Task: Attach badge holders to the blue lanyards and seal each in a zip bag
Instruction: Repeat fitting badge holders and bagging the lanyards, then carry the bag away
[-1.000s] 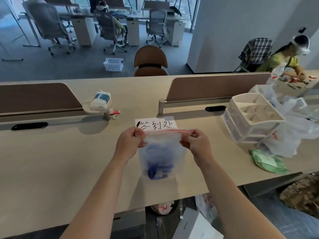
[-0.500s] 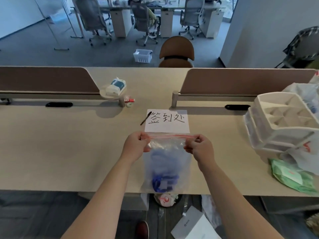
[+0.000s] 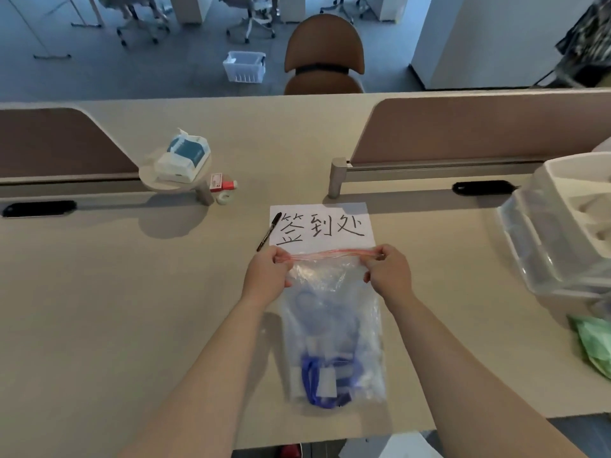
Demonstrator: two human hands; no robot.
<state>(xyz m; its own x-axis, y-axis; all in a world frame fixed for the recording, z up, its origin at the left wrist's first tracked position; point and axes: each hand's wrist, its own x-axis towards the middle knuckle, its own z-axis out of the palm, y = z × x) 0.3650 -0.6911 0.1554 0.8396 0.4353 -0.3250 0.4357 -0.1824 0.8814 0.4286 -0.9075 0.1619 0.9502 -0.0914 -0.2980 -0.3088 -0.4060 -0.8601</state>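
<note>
Pinching zip bag (image 3: 334, 312), both hands

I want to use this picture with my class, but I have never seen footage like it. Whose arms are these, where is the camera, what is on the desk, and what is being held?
There is no machine here. A person wears the camera on the head, so you look down along their own arms. The left hand and right hand each pinch one end of the red zip strip of a clear bag. Inside, near the bottom, lie a blue lanyard and a badge holder. On the desk behind it are a handwritten paper sign, a black pen, a tissue pack and white trays at the right.
</note>
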